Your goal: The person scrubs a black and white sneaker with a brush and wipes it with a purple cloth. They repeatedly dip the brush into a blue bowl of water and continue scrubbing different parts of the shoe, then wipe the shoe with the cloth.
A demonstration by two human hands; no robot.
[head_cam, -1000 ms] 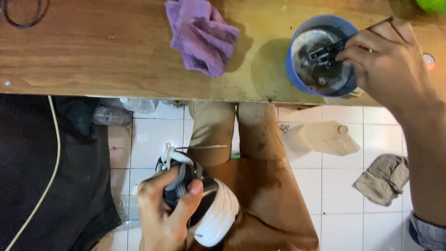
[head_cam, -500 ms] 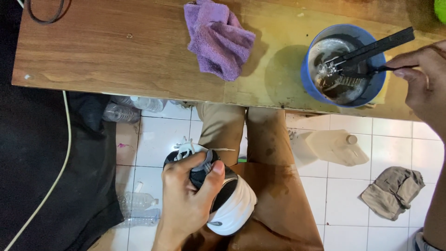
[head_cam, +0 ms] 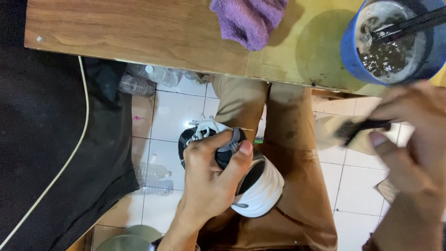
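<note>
My left hand (head_cam: 211,183) grips a black and white sneaker (head_cam: 257,188) over my lap, white laces poking out at its top. My right hand (head_cam: 411,142) holds a small black brush (head_cam: 360,128) at the right, blurred, below the table edge and apart from the shoe. A blue bowl (head_cam: 349,51) of dark soapy water sits on the wooden table (head_cam: 130,32) at the upper right, with a black stick-like tool (head_cam: 409,23) resting in it.
A purple cloth (head_cam: 248,18) lies on the table near its front edge. Below are white floor tiles, clear plastic bottles (head_cam: 148,176), a black fabric with a pale cord (head_cam: 69,153) at the left, and a grey rag at the right edge.
My right hand has left the blue bowl and come down toward my lap with the brush. The view has shifted closer; the left hand keeps its hold on the sneaker.
</note>
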